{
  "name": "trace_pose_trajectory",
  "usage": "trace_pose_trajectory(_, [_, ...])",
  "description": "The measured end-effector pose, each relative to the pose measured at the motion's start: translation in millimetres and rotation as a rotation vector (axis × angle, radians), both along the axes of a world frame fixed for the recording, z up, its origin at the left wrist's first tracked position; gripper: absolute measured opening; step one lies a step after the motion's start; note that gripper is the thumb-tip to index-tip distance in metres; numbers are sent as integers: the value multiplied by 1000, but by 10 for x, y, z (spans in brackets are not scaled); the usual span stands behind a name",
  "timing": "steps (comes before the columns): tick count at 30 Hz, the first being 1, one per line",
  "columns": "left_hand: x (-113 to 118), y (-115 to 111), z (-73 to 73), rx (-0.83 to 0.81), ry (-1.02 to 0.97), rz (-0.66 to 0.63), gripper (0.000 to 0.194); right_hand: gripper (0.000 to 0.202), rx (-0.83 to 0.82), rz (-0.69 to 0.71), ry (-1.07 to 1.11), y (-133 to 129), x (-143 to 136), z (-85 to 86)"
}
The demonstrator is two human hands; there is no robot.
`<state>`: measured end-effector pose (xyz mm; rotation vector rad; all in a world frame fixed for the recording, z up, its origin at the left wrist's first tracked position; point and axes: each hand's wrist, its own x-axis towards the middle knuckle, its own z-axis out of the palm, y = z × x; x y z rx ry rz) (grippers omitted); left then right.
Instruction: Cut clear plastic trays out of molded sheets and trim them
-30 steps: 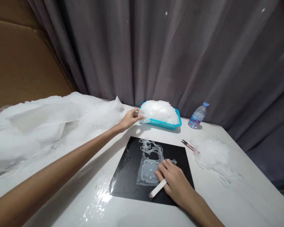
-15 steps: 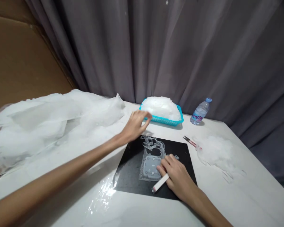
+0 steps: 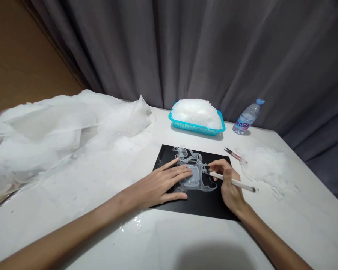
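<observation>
On a black sheet (image 3: pixel 171 208) lies a clear plastic piece (image 3: pixel 195 174) with a rounded square shape and tangled thin strips around it. My left hand (image 3: pixel 163 183) rests flat with spread fingers over the left part of the piece. A white pen-like tool (image 3: pixel 239 183) is gripped in my right hand (image 3: pixel 229 185), its tip at the strips on the piece's right side. The exact kind of tip is too small to tell.
A blue basket (image 3: pixel 197 129) heaped with white material stands behind the sheet, a water bottle (image 3: pixel 248 117) to its right. Scissors (image 3: pixel 233 153) lie by a white pile (image 3: pixel 267 167) at right. A large white bag (image 3: pixel 59 131) covers the left side.
My left hand has come down from near the basket onto the plastic piece. My right hand has shifted right, and the tool has turned, its tip now at the strips. The view has shifted slightly.
</observation>
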<state>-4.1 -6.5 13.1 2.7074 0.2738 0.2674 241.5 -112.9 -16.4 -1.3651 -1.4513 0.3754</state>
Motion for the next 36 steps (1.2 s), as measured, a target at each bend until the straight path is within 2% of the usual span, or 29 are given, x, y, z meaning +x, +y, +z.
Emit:
trace_pose_trajectory(3, [-16, 19, -40, 46, -17, -15, 72, 41, -57, 164, -4, 16, -3, 36])
trace_pose_trajectory(6, [-55, 7, -28, 75, -17, -59, 67, 24, -76, 204, -43, 30, -28, 106])
trace_pose_trajectory(10, [-85, -29, 27, 78, -23, -100, 67, 8, -215, 293, -50, 15, -21, 156])
trace_pose_trajectory(14, [-93, -81, 47, 52, -21, -46, 63, 13, -374, 365, 15, -10, 36, 157])
trace_pose_trajectory(16, [-94, -104, 40, 43, -5, -23, 65, 12, -398, 370, 28, -12, 62, 167])
trace_pose_trajectory(21, [-64, -169, 25, 99, 24, 9, 67, 10, -316, 417, -50, -13, 89, 243])
trace_pose_trajectory(26, [-40, -232, 51, 122, 101, 41, 67, 13, -353, 446, -124, -70, 68, 315])
trace_pose_trajectory(30, [-76, -222, 76, 96, 143, 26, 60, 13, -336, 450, -178, -112, 28, 319])
trace_pose_trajectory(36, [-100, -170, 96, 4, 104, -36, 56, 15, -316, 487, -223, -105, -10, 287])
